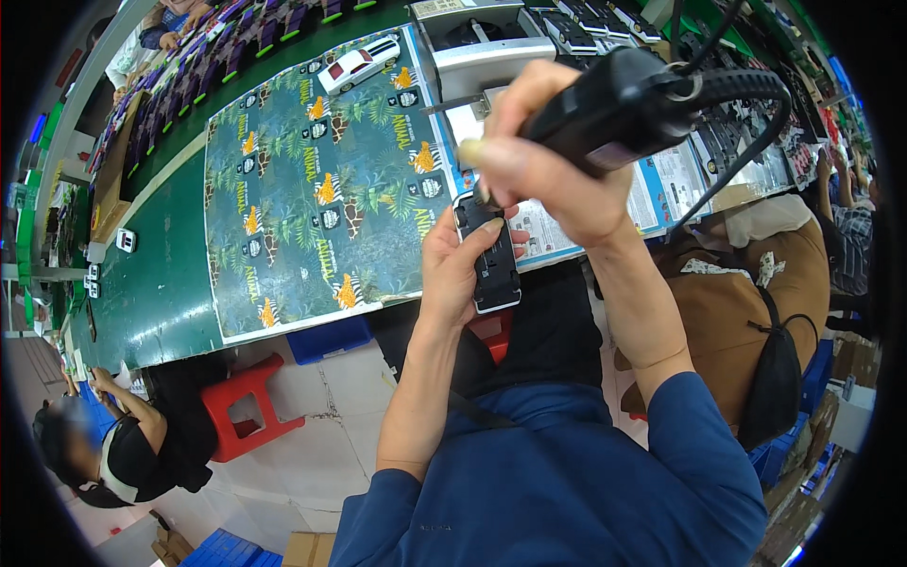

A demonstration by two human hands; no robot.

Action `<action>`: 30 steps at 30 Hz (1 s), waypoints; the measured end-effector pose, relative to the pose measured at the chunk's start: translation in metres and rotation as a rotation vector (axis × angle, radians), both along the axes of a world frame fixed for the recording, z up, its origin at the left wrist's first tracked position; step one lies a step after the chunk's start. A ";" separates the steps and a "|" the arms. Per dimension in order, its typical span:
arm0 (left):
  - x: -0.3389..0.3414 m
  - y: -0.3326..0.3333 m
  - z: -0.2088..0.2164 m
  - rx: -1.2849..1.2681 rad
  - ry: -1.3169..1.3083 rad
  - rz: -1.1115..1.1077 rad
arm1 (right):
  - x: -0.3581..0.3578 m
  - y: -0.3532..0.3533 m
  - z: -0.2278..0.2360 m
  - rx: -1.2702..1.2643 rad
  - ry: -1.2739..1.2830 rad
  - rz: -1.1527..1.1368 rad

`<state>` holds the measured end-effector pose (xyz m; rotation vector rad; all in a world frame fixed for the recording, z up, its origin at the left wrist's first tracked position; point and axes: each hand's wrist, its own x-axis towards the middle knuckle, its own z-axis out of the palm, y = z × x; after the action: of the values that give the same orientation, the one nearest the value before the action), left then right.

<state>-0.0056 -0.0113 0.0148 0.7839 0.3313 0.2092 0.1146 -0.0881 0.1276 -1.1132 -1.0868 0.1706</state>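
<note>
My left hand (pixel 452 269) grips a toy car (pixel 497 274) turned underside up, its black base facing me and a white edge showing at its near end. In my right hand (pixel 567 180) is a black corded electric screwdriver (pixel 609 109), fingers wrapped round its body. Its working end points down at the far end of the car's base; the tip is hidden behind my right hand, so I cannot tell whether it touches a screw. A white toy car (pixel 359 64) with a dark red part stands upright on the patterned sheet beyond my hands.
A sheet with animal prints (pixel 312 208) covers part of the green table (pixel 170 293). A grey metal box (pixel 487 57) stands ahead. Black car parts (pixel 723 142) lie on the right. A red stool (pixel 248 408) is at the left, and co-workers sit on both sides.
</note>
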 end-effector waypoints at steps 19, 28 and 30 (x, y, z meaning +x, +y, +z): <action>0.007 0.009 -0.018 0.095 0.072 -0.001 | 0.007 0.014 -0.008 0.108 0.064 0.133; 0.001 0.011 -0.029 0.056 0.034 0.076 | -0.001 -0.003 -0.008 0.129 -0.088 0.061; 0.004 0.008 -0.020 -0.103 -0.049 0.052 | 0.009 -0.014 0.009 0.244 -0.063 0.047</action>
<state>-0.0019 -0.0030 -0.0057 0.6676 0.3140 0.2578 0.1240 -0.1017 0.1369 -0.8796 -1.1576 0.0385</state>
